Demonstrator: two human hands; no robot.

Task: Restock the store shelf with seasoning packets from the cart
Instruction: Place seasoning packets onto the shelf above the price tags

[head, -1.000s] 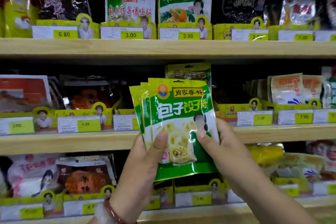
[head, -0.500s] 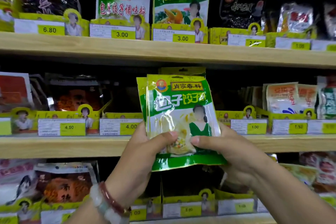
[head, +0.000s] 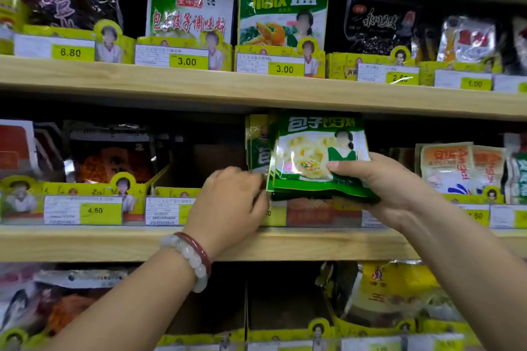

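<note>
The glossy green seasoning packets (head: 313, 157), a flat crinkly stack, sit pinched in my right hand (head: 379, 179) at the middle wooden shelf (head: 114, 242). My left hand (head: 231, 202), fingers curled, touches their left edge. An identical packet (head: 256, 145) stands just behind; yellow price tags (head: 99, 211) line the front.

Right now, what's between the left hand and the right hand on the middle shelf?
In the head view, the stack of green seasoning packets lies between them: the right hand grips its right side, and the left hand is at its lower left corner.
</note>
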